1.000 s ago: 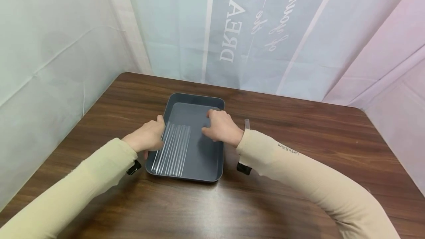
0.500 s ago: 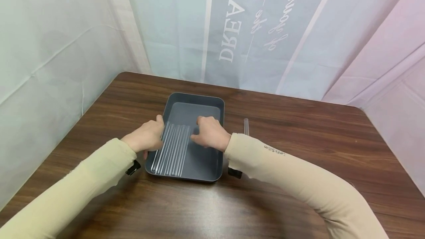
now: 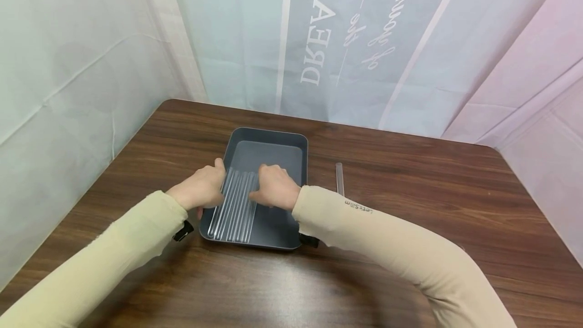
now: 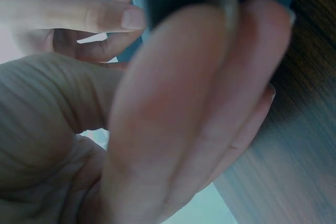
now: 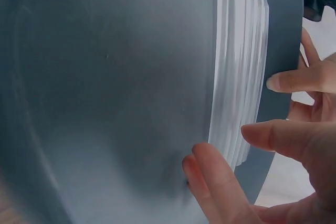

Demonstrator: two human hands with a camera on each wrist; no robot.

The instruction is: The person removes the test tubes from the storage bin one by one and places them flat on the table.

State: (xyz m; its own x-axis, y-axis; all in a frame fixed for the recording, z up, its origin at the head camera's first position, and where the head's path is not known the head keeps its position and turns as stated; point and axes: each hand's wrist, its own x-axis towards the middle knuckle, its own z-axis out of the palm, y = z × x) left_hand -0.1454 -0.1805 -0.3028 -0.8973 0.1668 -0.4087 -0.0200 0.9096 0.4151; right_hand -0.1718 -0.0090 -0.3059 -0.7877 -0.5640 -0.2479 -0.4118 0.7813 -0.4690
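Observation:
Several clear glass test tubes [image 3: 233,211] lie side by side in a dark grey tray [image 3: 273,152], along its left side. My left hand [image 3: 200,186] holds the tray's left wall, thumb on the inner side; in the left wrist view its curled fingers [image 4: 157,103] lie against the outside. Over the right edge of the tube row is my right hand [image 3: 275,186]. The right wrist view shows its thumb [image 5: 278,136] above the tubes and two fingers [image 5: 218,177] at the near ends, with a gap between. Whether they touch the glass I cannot tell.
Another clear tube [image 3: 340,178] lies on the brown wooden table [image 3: 410,191], right of the tray, partly hidden by my right sleeve [image 3: 364,227]. Fabric curtains [image 3: 255,39] with printed letters hang behind the table and at both sides.
My right hand has moved left across the tray, from near its right wall to the tube row. More of the lone tube shows now. The left hand and the tray have stayed put.

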